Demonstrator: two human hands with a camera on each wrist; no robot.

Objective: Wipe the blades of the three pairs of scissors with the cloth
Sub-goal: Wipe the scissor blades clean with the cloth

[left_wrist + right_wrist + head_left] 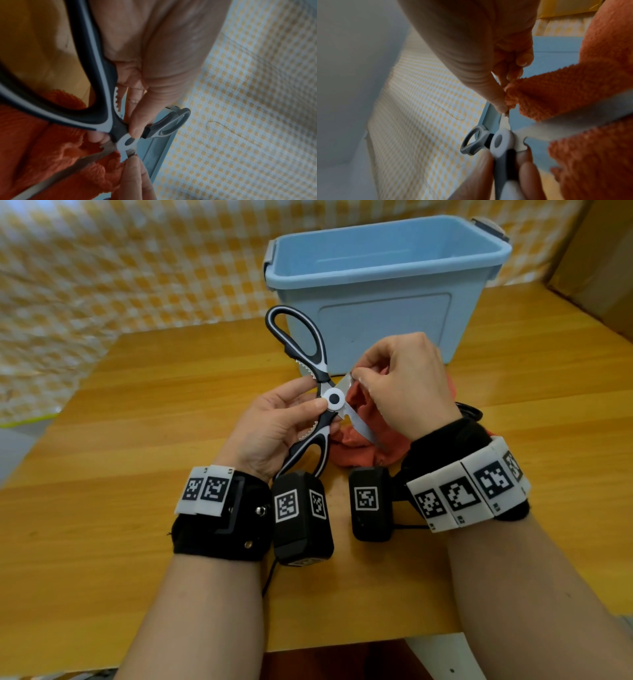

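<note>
One pair of black-and-white kitchen scissors (334,398) is held wide open above the wooden table (137,440). My left hand (308,405) grips the lower handle, thumb pressed beside the round pivot. My right hand (359,376) pinches the upper blade near the pivot, with the orange cloth (359,446) bunched in the palm and hanging under it. In the right wrist view the thumb and fingers (498,102) squeeze the cloth (556,94) against that blade. The other blade (573,121) lies bare across the cloth. No other scissors are clearly visible.
A light blue plastic bin (376,268) stands open right behind the hands. A dark object (471,412) peeks out behind my right wrist; what it is cannot be told. A yellow checked sheet (102,268) hangs beyond the table's far left edge.
</note>
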